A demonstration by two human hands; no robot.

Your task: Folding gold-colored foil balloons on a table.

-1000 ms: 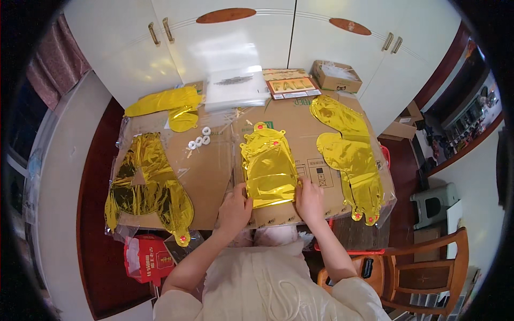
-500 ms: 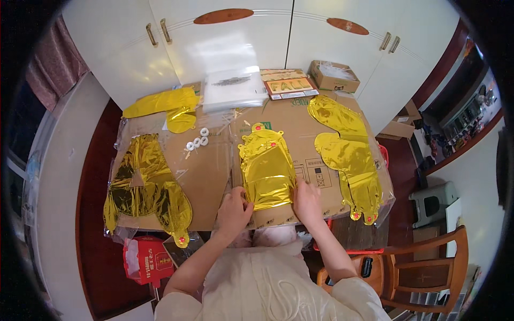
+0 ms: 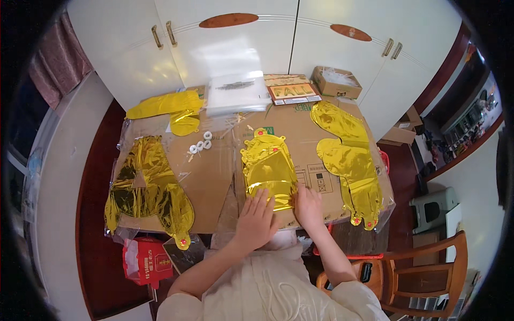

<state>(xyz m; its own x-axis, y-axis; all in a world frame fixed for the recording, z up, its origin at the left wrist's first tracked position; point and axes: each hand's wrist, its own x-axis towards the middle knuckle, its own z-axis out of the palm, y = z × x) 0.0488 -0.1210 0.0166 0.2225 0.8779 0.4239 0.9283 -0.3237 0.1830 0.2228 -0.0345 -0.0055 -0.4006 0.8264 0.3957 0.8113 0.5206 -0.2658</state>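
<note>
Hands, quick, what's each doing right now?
Left hand: open, laid on the middle gold foil.
Right hand: at that foil's right edge; grip cannot be told.

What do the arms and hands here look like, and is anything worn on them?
They are a person's. The left hand and right hand are bare, with no gloves visible. The forearms are uncovered too, below loose, cream-coloured sleeves.

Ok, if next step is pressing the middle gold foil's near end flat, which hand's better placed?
Left, I'd say: the left hand lies with fingers extended over the near end of the middle gold foil, while the right hand is at its right edge.
</note>
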